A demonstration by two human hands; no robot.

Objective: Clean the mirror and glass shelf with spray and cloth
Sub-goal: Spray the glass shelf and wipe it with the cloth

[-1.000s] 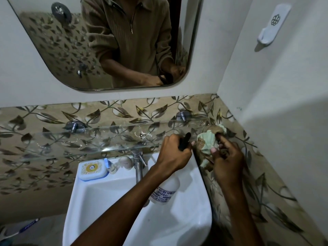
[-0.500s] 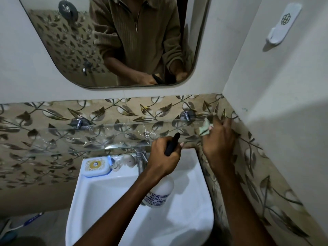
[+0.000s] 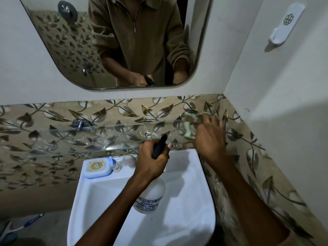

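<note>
We log the spray bottle (image 3: pixel 150 196) over the basin (image 3: pixel 177 228), long axis running from 6 to 12 o'clock, black nozzle toward the glass shelf (image 3: pixel 74 139). Left hand (image 3: pixel 152 160) wraps its neck, grip curled tight. Right hand (image 3: pixel 209 137) presses a crumpled cloth (image 3: pixel 189 129) on the shelf's 3 o'clock end; fingers blurred. Mirror (image 3: pixel 124 41) hangs at 12 o'clock.

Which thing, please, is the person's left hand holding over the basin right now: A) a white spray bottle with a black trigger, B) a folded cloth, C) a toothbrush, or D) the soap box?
A: the left hand grips the spray bottle by its black trigger head, above the basin.
</note>
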